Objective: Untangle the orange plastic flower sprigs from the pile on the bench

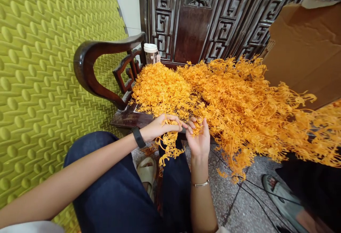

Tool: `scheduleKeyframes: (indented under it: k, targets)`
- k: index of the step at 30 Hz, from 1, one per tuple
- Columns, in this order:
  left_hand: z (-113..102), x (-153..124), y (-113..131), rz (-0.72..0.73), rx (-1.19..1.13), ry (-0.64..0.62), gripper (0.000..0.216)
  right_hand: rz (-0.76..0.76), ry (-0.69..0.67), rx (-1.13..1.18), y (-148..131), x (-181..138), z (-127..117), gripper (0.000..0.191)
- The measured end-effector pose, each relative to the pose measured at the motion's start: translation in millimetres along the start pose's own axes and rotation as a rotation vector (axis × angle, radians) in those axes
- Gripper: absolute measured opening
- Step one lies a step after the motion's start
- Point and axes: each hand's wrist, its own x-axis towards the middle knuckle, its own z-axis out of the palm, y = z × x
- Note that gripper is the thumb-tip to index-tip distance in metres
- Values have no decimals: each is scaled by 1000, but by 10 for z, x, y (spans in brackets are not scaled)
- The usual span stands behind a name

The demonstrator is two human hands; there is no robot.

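My left hand (163,128), with a black band on the wrist, is closed on a bunch of curly orange plastic flower pieces (170,147) that dangle below the fingers. My right hand (199,142) is turned palm up beside it, fingers curled round a small orange plastic flower piece (197,128). The fingertips of both hands nearly meet. Just beyond them, a heap of loose orange flower pieces (162,87) lies on the dark wooden bench (133,117). To the right spreads a larger mass of long, tangled orange flower strands (247,108), spilling over the bench's front edge.
A cup with a white lid (151,53) stands behind the heap. The bench has a curved armrest (90,51) and a carved back (194,30). Cardboard (306,55) leans at the right. Black cables (255,197) cross the floor near another person's sandalled foot (282,197).
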Motion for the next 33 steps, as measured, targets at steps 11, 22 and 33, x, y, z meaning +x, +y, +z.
scheduleKeyframes:
  k: [11,22,33]
  targets:
    - [16,45,10,-13,73,107,10,140,-3,117,-37,-18,-8,10]
    - [12,75,-99,4,109,78,40,-185,14,-406,-19,-98,50,9]
    - [27,84,-173,6,259,44,53,-316,-228,-1084,-56,-125,60,18]
